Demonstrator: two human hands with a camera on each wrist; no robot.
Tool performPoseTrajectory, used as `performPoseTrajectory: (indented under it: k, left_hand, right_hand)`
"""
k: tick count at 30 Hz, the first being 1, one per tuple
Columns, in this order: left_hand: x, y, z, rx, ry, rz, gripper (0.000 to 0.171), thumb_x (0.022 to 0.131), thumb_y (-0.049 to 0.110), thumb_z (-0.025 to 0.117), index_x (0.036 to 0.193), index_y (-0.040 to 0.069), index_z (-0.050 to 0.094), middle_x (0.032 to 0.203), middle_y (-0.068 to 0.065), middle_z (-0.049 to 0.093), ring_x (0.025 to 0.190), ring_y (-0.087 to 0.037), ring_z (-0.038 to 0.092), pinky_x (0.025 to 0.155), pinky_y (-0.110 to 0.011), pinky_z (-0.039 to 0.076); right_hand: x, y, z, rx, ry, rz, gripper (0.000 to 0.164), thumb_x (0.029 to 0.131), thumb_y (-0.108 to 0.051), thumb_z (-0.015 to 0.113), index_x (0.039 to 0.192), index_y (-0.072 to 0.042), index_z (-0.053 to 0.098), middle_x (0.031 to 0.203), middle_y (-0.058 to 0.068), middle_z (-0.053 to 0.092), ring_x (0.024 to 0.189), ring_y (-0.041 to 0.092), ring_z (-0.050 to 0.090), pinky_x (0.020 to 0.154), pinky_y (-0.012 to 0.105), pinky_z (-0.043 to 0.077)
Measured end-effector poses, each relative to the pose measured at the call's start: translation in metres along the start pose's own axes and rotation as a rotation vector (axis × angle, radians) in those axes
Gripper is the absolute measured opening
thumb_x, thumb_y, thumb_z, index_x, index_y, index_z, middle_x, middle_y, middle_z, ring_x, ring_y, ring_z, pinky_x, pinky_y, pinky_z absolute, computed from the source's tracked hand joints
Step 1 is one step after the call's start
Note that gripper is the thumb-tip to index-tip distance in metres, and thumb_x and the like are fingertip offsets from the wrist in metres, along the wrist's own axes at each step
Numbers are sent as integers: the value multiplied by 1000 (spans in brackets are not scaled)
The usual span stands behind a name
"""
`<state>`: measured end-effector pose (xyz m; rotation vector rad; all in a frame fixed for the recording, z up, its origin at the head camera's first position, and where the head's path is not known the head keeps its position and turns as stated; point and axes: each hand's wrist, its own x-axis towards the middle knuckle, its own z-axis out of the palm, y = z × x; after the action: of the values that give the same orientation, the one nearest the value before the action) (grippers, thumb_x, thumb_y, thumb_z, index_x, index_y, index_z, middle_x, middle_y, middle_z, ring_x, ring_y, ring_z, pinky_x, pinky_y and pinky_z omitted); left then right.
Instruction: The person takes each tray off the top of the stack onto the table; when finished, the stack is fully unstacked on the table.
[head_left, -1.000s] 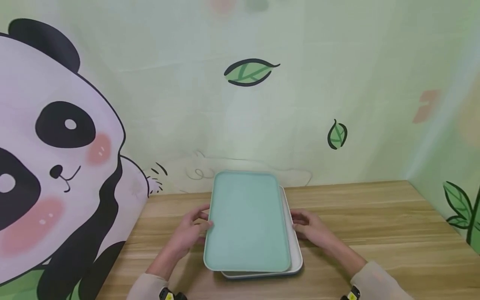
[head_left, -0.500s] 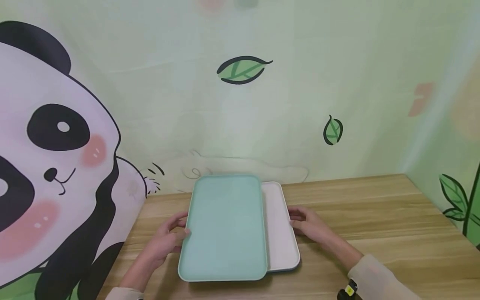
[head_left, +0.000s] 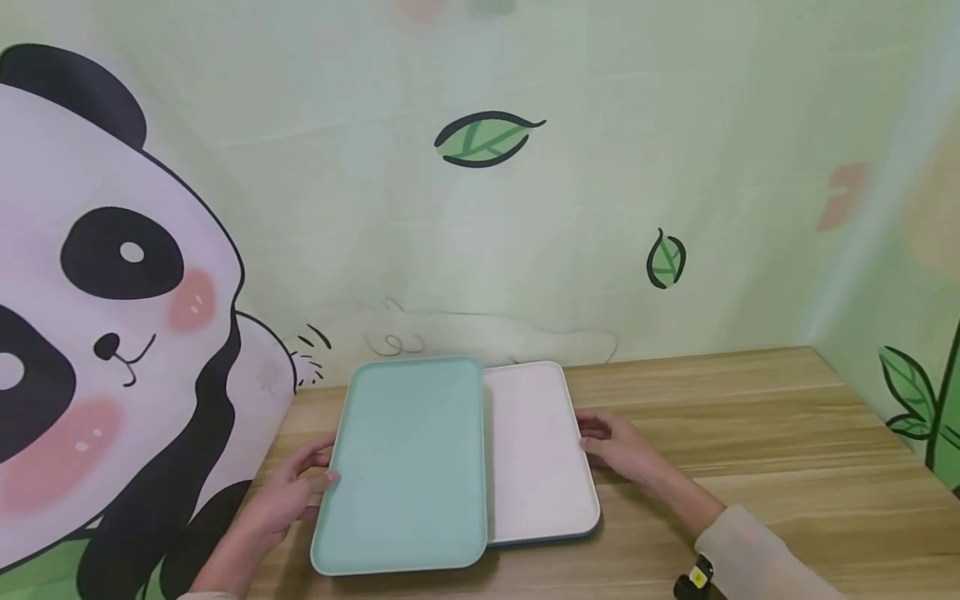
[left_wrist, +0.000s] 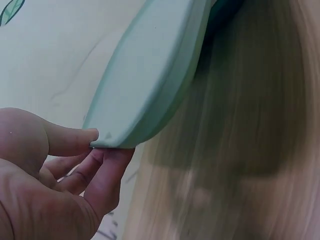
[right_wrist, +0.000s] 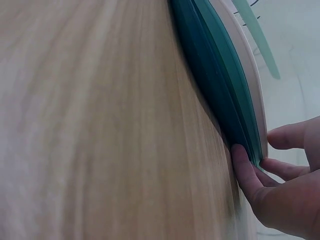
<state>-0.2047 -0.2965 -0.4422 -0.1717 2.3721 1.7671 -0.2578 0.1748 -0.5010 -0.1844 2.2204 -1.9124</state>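
Note:
A mint-green rectangular tray (head_left: 405, 467) is raised off the stack, tilted a little and overlapping its left part. My left hand (head_left: 281, 500) pinches its left rim, thumb on top and fingers underneath, as the left wrist view (left_wrist: 65, 175) shows. Beneath it lies a stack with a white tray (head_left: 536, 454) on top; the right wrist view shows a green tray (right_wrist: 225, 65) and a dark blue tray (right_wrist: 205, 70) below the white one. My right hand (head_left: 615, 446) holds the stack's right side, thumb at the white rim, fingers against the lower edges.
The stack stands on a wood-grain table (head_left: 750, 450) near its back edge. Behind it rises a pale green wall (head_left: 570, 208) printed with leaves and a large panda (head_left: 135, 317) at the left.
The mint-green tray has slid left and slightly toward me with my left hand, uncovering more of the white tray. My right hand has stayed at the stack's right side.

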Motion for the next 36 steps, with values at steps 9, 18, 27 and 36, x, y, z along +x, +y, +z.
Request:
performPoseTrajectory:
  k: [9, 18, 27, 36]
  left_hand:
    - [13, -14, -40, 55, 29, -86, 59, 95, 11, 54, 149, 15, 29, 132, -19, 38, 100, -26, 57, 76, -46, 53]
    - [25, -27, -65, 190, 35, -150, 61, 94, 11, 54, 149, 13, 28, 127, -20, 39, 104, -30, 51, 72, -42, 51]
    - [32, -36, -74, 216, 90, -200, 60, 95, 10, 52, 149, 11, 28, 127, -20, 39, 102, -30, 51, 67, -38, 50]
    - [41, -41, -73, 273, 133, -182, 57, 93, 7, 53, 147, 7, 32, 126, -22, 41, 103, -31, 49, 70, -38, 49]
  right_hand:
    - [3, 3, -1, 6, 5, -8, 42, 91, 2, 53, 133, 3, 47, 123, 19, 53, 116, 32, 50, 85, 36, 50]
    - [2, 8, -2, 12, -6, -16, 41, 91, 3, 55, 132, 2, 49, 122, 18, 54, 114, 30, 52, 83, 36, 51]
    - [2, 6, -2, 17, -16, -31, 42, 91, 2, 54, 132, 2, 48, 123, 19, 54, 116, 32, 51, 84, 36, 51]
    - [0, 3, -2, 18, -10, -18, 42, 92, 2, 54, 133, 1, 48, 123, 18, 54, 116, 31, 51, 84, 36, 51]
